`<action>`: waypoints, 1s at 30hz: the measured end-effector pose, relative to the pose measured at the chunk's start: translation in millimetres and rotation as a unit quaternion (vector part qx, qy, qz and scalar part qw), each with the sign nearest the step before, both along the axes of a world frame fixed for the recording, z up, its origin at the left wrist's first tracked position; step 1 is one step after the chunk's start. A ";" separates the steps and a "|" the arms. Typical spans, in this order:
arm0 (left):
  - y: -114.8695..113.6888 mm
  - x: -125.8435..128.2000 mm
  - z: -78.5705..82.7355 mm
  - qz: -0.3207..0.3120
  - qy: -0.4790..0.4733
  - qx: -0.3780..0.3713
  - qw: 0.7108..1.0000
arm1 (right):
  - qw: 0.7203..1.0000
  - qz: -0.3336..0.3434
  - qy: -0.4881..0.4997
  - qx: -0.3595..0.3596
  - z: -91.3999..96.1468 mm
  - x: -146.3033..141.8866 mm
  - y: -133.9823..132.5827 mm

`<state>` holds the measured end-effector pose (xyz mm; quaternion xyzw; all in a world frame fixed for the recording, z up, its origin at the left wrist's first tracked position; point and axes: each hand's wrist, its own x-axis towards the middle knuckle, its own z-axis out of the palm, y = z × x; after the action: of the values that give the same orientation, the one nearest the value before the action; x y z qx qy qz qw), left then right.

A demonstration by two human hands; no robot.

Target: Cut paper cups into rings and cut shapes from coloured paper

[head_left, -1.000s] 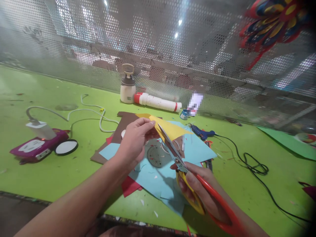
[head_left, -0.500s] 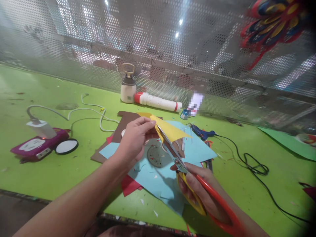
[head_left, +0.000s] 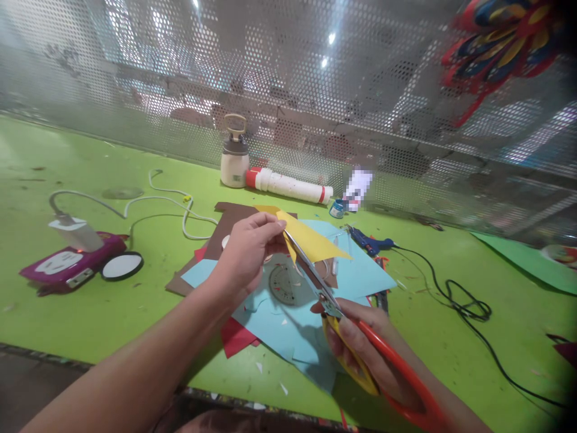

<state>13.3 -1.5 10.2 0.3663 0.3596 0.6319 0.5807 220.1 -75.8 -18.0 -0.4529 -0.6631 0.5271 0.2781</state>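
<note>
My left hand (head_left: 252, 243) pinches a piece of yellow paper (head_left: 313, 239) between thumb and fingers, above the pile on the table. A pair of scissors (head_left: 322, 288) with red and yellow handles is in my right hand (head_left: 374, 343), fingers wrapped round the grips. The scissor blades lie along the paper's lower edge, their tips close to my left thumb. Below the hands, a clear protractor (head_left: 283, 284) rests on light blue paper (head_left: 360, 270). Brown paper (head_left: 229, 219) and red paper (head_left: 237, 338) stick out from the pile.
A purple power strip (head_left: 72, 264) with a white charger stands at left beside a round black-rimmed disc (head_left: 121, 266). Behind are a spray bottle (head_left: 234, 162), a white tube (head_left: 293, 185) and a blue jar (head_left: 336, 208). A blue glue gun (head_left: 369, 240) trails a black cord rightward.
The scissor blades have closed further along the yellow paper, and the paper has tilted slightly, with a narrow strip now hanging on the near side of the blades. Both hands stay nearly in place.
</note>
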 end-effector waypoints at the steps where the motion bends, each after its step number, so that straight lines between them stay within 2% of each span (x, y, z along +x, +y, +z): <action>1: 0.0 0.0 0.0 0.000 0.000 0.001 1.000 | 1.000 0.001 -0.001 0.000 -0.1 0.4 0.3; 30: 1.3 -0.6 1.0 -0.008 0.004 -0.013 1.000 | 0.999 0.025 -0.037 0.019 2.7 2.3 3.4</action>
<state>12.7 -0.1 11.1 0.3640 0.3678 0.6209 0.5888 222.4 -72.5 -15.2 -0.4505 -0.6939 0.5037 0.2486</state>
